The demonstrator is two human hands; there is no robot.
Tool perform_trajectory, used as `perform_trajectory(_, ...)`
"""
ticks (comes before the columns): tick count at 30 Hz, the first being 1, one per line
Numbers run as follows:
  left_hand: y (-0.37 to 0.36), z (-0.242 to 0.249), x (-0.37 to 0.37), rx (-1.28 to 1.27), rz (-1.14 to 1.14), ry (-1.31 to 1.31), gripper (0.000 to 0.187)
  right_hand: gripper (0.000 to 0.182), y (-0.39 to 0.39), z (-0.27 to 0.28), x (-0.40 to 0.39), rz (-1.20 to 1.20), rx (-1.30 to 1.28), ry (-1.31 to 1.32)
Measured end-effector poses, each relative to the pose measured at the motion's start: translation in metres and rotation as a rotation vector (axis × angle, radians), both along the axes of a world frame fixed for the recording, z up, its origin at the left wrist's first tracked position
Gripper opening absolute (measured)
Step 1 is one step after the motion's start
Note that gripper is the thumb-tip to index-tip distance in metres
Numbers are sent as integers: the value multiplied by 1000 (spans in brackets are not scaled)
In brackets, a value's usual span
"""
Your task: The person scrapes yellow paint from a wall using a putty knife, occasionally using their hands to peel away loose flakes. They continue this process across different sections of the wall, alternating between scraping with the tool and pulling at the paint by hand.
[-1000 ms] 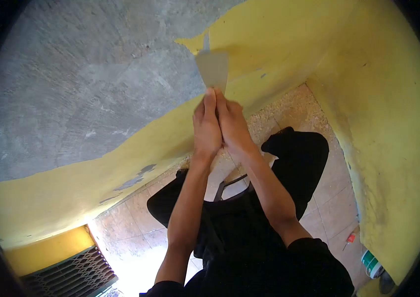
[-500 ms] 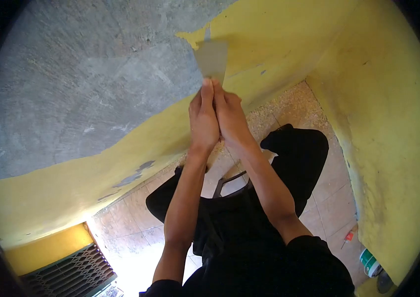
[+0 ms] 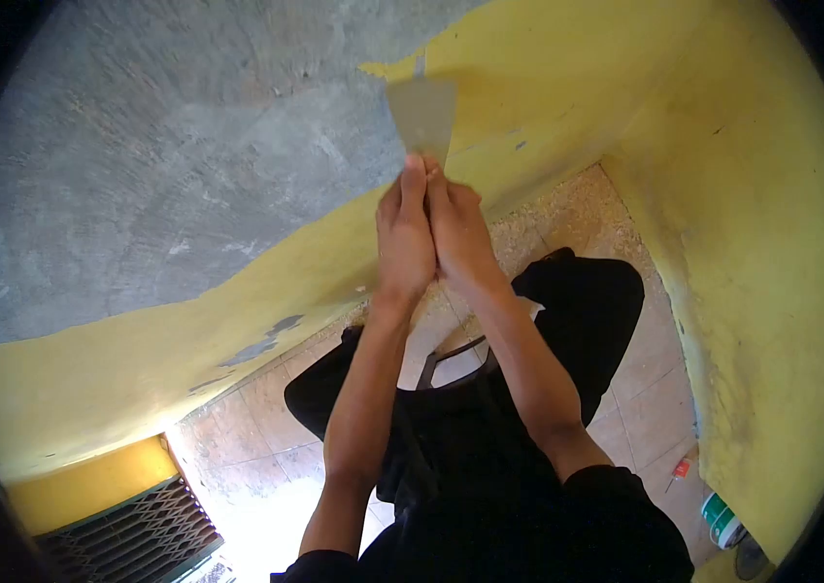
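Observation:
A wide flat scraper blade point(image 3: 422, 115) lies against the wall where the yellow paint point(image 3: 528, 87) meets the bare grey surface point(image 3: 188, 165). My left hand point(image 3: 405, 233) and my right hand point(image 3: 458, 228) are pressed side by side around the scraper's handle, thumbs together near the base of the blade. The handle itself is hidden by the hands. A narrow grey strip shows in the paint just above the blade's edge.
Paint flakes and dust cover the tiled floor point(image 3: 577, 214) by the wall corner. A second yellow wall point(image 3: 752, 272) stands at the right. A green-and-white tub point(image 3: 721, 520) and a small red-handled tool point(image 3: 682, 469) are at the lower right. A metal folding gate point(image 3: 135, 530) is lower left.
Both hands and the scraper appear slightly farther right in the view. A small pale fleck now shows near the lower wall, left of my left wrist.

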State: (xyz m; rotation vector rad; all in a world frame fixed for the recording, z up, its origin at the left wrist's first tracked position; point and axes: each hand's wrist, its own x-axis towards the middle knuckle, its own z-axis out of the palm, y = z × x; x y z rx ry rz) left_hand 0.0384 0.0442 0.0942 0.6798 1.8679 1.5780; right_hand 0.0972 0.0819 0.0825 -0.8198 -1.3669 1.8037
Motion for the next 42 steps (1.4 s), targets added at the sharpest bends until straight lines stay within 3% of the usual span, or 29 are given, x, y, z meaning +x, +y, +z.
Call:
perform_trajectory(3, -8, -9, 0, 15, 17, -25, 62, 55, 6, 17, 7, 172, -219, -40)
perform_trajectory(6, -2, -6, 0, 46, 16, 17, 61, 56, -3, 10, 0, 55, -120, 6)
perform_trajectory(11, -10, 14, 4, -91, -28, -39, 62, 58, -5, -1, 5, 95, -113, -36)
perform_trajectory(13, -7, -6, 6, 24, 1, -23, 64, 58, 4, 6, 2, 87, -89, -54)
perform_trajectory(16, 1, 7, 1, 115, -30, -37, 66, 60, 4, 13, 3, 3, -4, -13)
perform_trajectory(19, -8, 13, 2, 52, -26, -36, 66, 62, 4, 25, 5, 179, -160, -27)
perform_trajectory(21, -2, 15, 3, 63, -8, -3, 66, 63, -1, 10, -5, 6, 58, 38)
perform_trajectory(25, -9, 41, 7, -112, -43, -79, 67, 64, -5, 19, 5, 75, -53, -5)
perform_trajectory(27, -9, 24, 8, -59, -14, -62, 67, 55, -2, 23, 6, 101, -176, -20)
perform_trajectory(31, -4, 35, 8, 42, -56, 0, 67, 55, 3, 24, 4, 54, -139, 101)
perform_trajectory(33, -7, 2, 10, 84, -11, 7, 68, 63, 0, 28, 11, 140, -94, -34)
perform_trajectory(35, 3, 3, 4, 178, 20, 54, 69, 63, 3, 6, -4, 75, -21, 52)
perform_trajectory(37, -3, 24, 7, 28, -35, 53, 71, 63, 3, 4, -6, 14, 14, 120)
perform_trajectory(40, -6, 11, 4, 56, -21, 20, 74, 58, -3, 26, 6, 146, -176, 30)
perform_trajectory(42, 0, 19, 4, 56, -21, 50, 74, 58, -1, 21, -5, -2, 43, 74)
